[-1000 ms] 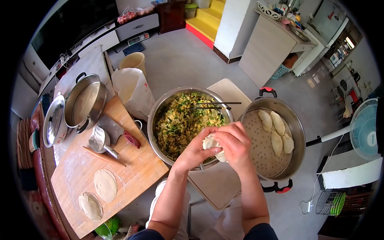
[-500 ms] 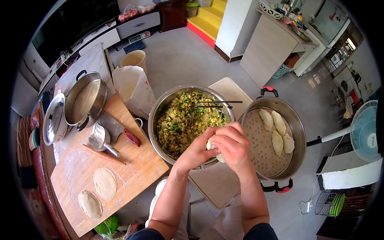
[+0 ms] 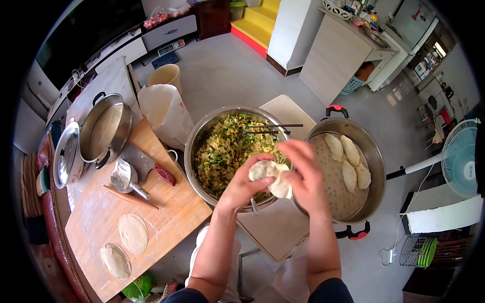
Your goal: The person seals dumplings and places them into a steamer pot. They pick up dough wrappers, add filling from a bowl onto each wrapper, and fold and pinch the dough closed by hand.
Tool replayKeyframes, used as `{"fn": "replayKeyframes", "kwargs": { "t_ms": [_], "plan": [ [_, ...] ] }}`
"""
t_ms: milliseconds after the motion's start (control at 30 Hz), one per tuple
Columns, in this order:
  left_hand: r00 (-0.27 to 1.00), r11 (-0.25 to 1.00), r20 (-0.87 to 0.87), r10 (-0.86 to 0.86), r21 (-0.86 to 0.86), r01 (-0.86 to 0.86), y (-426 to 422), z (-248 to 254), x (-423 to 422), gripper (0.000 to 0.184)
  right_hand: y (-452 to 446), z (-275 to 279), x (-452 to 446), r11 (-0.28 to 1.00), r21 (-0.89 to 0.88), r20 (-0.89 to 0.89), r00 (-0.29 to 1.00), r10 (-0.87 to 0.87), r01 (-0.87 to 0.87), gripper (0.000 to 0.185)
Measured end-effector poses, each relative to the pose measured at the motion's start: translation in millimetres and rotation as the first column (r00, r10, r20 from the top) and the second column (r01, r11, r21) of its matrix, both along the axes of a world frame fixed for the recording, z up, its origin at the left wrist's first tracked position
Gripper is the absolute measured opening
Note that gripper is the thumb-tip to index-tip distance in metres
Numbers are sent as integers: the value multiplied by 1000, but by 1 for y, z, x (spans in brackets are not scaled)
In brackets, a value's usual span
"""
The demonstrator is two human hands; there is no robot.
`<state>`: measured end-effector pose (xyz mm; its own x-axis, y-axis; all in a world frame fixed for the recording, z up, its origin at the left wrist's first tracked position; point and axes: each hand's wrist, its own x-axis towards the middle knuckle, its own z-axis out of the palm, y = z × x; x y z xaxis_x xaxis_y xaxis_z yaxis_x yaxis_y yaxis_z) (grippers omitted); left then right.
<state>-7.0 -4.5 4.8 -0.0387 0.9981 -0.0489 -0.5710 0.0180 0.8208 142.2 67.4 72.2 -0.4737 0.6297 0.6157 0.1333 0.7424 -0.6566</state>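
Over the front rim of the filling bowl, my left hand (image 3: 236, 190) holds a pale stuffed dumpling (image 3: 263, 172) between thumb and fingers. My right hand (image 3: 309, 182) is against the dumpling's right side, its thumb at the dough edge. The raised fingers of that hand are apart and smeared by motion. Behind both hands sits the steel bowl (image 3: 191, 177) of chopped green and yellow filling (image 3: 222, 151). Chopsticks (image 3: 270, 125) lie across its right rim, and a metal handle (image 3: 254, 206) sticks out at the front.
A steamer pot (image 3: 376, 194) on the right holds several dumplings (image 3: 349, 175). On the wooden board (image 3: 174, 212) at left are two dough rounds (image 3: 133, 233), a rolling pin (image 3: 130, 197) and a flour scoop (image 3: 124, 177). Further out stand an empty pan (image 3: 121, 129) and a fan (image 3: 459, 156).
My hands have drawn apart slightly, and the right fingers have lifted from the dumpling. More of the dumpling now shows. The whole view has shifted slightly.
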Motion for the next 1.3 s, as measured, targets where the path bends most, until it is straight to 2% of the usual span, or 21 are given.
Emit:
{"fn": "replayKeyframes", "kwargs": {
  "t_ms": [100,133,233,267,367,500,600,700,733,833,967,1000,1100,1200,1300],
  "plan": [
    [950,991,288,122,16,-132,6,-4,2,52,7,-15,10,957,-245,-171,965,-198,153,25],
    [924,987,360,128,46,-155,8,-5,2,56,8,-21,8,967,-184,-172,963,-208,176,22],
    [918,966,360,169,125,-227,11,-4,7,58,1,-22,2,979,-144,-98,982,-160,145,22],
    [920,965,351,175,126,-232,11,-4,9,58,-2,-19,-2,983,-56,-90,979,-182,178,23],
    [926,963,326,189,125,-240,12,-5,15,57,-3,-23,-7,981,49,-108,977,-183,189,19],
    [932,960,321,171,159,-231,11,-10,22,56,-1,-29,-6,938,200,-113,957,-266,284,14],
    [910,958,379,167,156,-241,12,-8,25,55,1,-23,-1,978,45,-65,978,-200,203,12],
    [849,953,494,186,120,-279,13,-3,20,55,2,-10,1,959,-257,-274,943,-191,120,13],
    [831,948,521,194,117,-295,13,-2,18,55,4,-14,5,955,-268,-257,946,-196,125,14],
    [808,941,553,202,120,-317,13,-5,15,55,0,-17,10,979,-165,-102,985,-141,123,15],
    [810,936,546,214,124,-330,13,-3,18,55,-5,-16,4,983,-60,-91,980,-177,172,17],
    [814,936,540,214,125,-330,13,-3,19,56,-1,-20,2,983,39,-105,979,-176,181,14],
    [819,935,537,203,140,-324,13,-1,22,55,-1,-24,0,964,126,-115,969,-219,233,14],
    [808,936,548,218,118,-333,15,-4,27,55,-2,-28,1,965,79,-80,966,-244,250,14],
    [772,939,590,237,65,-338,15,-10,24,55,2,-25,9,963,-238,-134,978,-161,126,18]
  ]
}}
